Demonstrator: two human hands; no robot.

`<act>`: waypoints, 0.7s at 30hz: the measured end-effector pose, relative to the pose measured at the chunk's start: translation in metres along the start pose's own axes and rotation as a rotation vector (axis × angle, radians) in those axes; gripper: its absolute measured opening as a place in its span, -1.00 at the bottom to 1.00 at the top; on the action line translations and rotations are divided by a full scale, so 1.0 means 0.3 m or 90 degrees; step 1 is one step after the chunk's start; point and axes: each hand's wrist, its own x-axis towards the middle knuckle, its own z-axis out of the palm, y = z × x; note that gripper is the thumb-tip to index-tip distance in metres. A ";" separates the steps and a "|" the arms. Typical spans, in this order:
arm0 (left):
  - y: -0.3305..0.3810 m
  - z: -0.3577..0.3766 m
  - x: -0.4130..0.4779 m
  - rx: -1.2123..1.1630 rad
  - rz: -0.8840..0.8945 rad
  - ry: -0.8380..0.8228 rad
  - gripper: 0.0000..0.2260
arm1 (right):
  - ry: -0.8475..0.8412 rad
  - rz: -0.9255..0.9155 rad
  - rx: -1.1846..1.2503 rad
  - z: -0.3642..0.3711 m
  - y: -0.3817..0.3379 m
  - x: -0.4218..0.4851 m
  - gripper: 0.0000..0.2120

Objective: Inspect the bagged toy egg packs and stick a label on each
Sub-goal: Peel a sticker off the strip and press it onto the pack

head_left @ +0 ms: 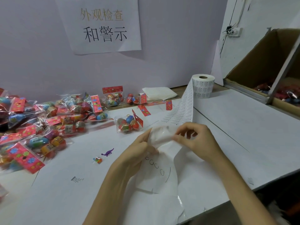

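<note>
Two grips pinching label strip [181,111], left grip [141,148], right grip [194,138], label roll [203,86] behind, egg packs [48,120] left

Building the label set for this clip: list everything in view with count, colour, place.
toy egg packs: many, clear bags with red cards, heaped left; one apart mid-table
label roll: one, white, back right of table
label strip: one, white, runs from roll toward front
toy dinosaur: one, purple, table centre-left
cardboard box: one, brown, far right
wall sign: one, white, back wall
left hand: pinches label strip
right hand: pinches label strip
</note>
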 end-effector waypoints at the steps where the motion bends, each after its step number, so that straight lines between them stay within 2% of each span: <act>1: 0.001 0.002 0.000 0.000 -0.001 0.000 -0.29 | -0.009 0.009 0.011 -0.004 0.002 0.002 -0.87; 5: 0.002 0.005 -0.005 -0.004 -0.004 0.007 -0.27 | -0.002 0.059 0.039 -0.010 0.016 0.009 -0.86; 7: -0.002 -0.001 -0.006 -0.014 0.004 0.008 -0.29 | 0.052 0.077 0.036 -0.008 0.020 0.014 -0.85; 9: -0.007 -0.012 -0.006 -0.001 0.005 0.017 -0.29 | 0.189 0.091 0.075 -0.018 0.030 0.020 -0.83; 11: -0.002 -0.019 -0.008 0.032 -0.003 0.031 -0.33 | 0.373 0.103 0.167 -0.049 0.034 0.028 -0.82; 13: 0.009 -0.022 -0.011 0.039 -0.011 0.040 -0.32 | 0.483 0.097 0.222 -0.079 0.028 0.038 -0.86; 14: 0.014 -0.023 -0.013 0.027 -0.003 0.056 -0.30 | 0.491 0.084 0.216 -0.088 0.019 0.047 -0.87; 16: 0.027 -0.025 -0.018 0.010 0.067 0.141 -0.32 | 0.438 0.033 0.174 -0.089 -0.021 0.085 -0.89; 18: 0.040 -0.031 -0.026 -0.001 0.149 0.225 -0.49 | 0.370 -0.051 0.118 -0.068 -0.083 0.146 -0.88; 20: 0.054 -0.039 -0.033 -0.055 0.191 0.211 -0.67 | 0.326 -0.154 0.058 -0.025 -0.149 0.212 -0.88; 21: 0.059 -0.042 -0.037 -0.099 0.199 0.185 -0.70 | 0.302 -0.204 0.020 0.006 -0.175 0.241 -0.88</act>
